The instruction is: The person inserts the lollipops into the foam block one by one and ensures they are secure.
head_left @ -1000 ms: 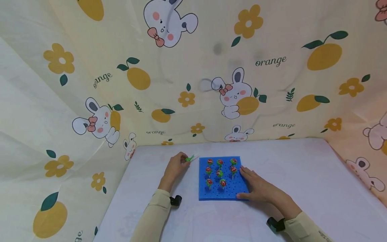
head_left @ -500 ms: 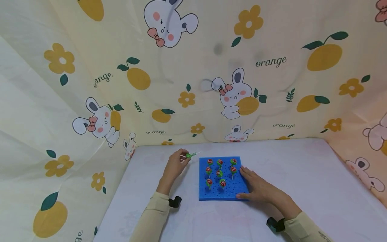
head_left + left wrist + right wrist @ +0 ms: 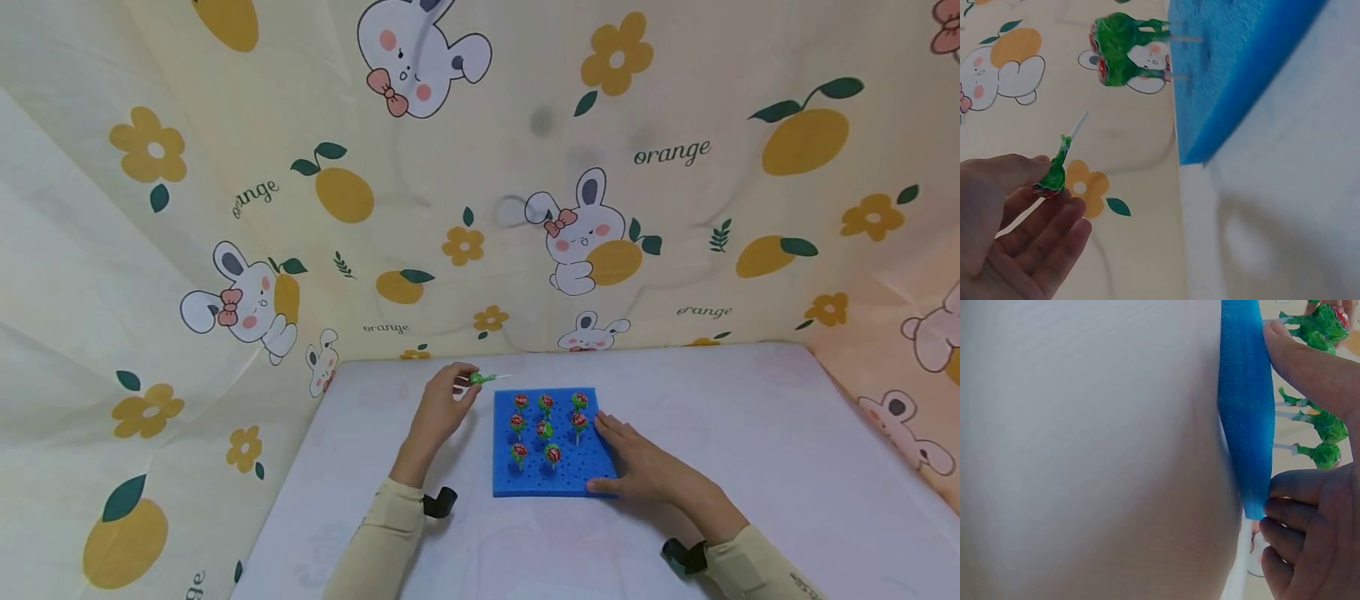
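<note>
My left hand [image 3: 441, 408] pinches a lollipop [image 3: 1054, 175] by its green-wrapped head between thumb and fingers. Its white stick [image 3: 1079, 124] points away from the hand, toward the right in the head view. The hand is raised just left of a blue foam board [image 3: 532, 485] dotted with small holes. Several lollipops in green and red wrappers, such as this near one [image 3: 552, 454], stand in the board on their sticks. My right hand [image 3: 652, 468] rests on the board's right side with extended fingers, its thumb at the near right part and its fingertips along the right edge.
The board lies on a white table [image 3: 750, 442]. Behind and to the sides hangs a cream curtain [image 3: 465, 167] printed with rabbits, oranges and flowers. A small black camera [image 3: 441, 502] sits at the left wrist, another black camera [image 3: 684, 556] at the right.
My left hand has risen and moved slightly away and to the right with the lollipop, whose stick now lies nearly level. The right hand and the board have stayed still.
</note>
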`<action>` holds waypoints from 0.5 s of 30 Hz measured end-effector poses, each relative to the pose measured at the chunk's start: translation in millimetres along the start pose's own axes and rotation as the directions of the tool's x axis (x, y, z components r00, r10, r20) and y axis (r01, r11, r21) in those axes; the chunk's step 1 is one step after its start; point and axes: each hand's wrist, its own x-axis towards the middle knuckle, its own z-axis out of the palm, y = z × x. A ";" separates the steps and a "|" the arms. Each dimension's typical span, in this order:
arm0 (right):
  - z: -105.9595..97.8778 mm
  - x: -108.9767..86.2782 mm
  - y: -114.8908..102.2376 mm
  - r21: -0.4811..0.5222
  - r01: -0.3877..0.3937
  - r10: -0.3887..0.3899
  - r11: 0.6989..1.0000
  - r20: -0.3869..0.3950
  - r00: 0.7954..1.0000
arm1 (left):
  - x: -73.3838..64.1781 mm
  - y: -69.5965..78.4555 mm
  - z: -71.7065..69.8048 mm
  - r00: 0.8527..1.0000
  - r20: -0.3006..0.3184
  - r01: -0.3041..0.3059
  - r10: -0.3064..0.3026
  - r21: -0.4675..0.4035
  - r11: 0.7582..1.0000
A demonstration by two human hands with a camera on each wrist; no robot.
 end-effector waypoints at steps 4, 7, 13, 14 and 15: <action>-0.6 -1.3 -0.8 0.003 0.000 0.000 1.000 0.000 1.000 | -0.6 8.4 0.8 1.000 -0.008 -0.004 0.004 -0.008 1.000; -0.8 -1.7 -1.0 0.000 -0.001 0.001 1.000 0.002 1.000 | -1.3 14.1 1.5 0.999 -0.018 -0.032 0.032 -0.025 0.999; -1.0 -0.3 -0.6 -0.003 0.001 -0.001 1.000 0.003 1.000 | -4.2 25.9 1.1 0.995 -0.029 -0.102 0.101 -0.052 0.993; -1.0 0.0 -0.5 -0.004 0.001 -0.001 1.000 0.003 1.000 | -4.7 28.0 1.0 0.994 -0.027 -0.108 0.106 -0.052 0.993; -1.0 0.3 -0.4 -0.004 0.001 -0.001 1.000 0.003 1.000 | -5.2 30.1 0.9 0.993 -0.025 -0.112 0.111 -0.052 0.992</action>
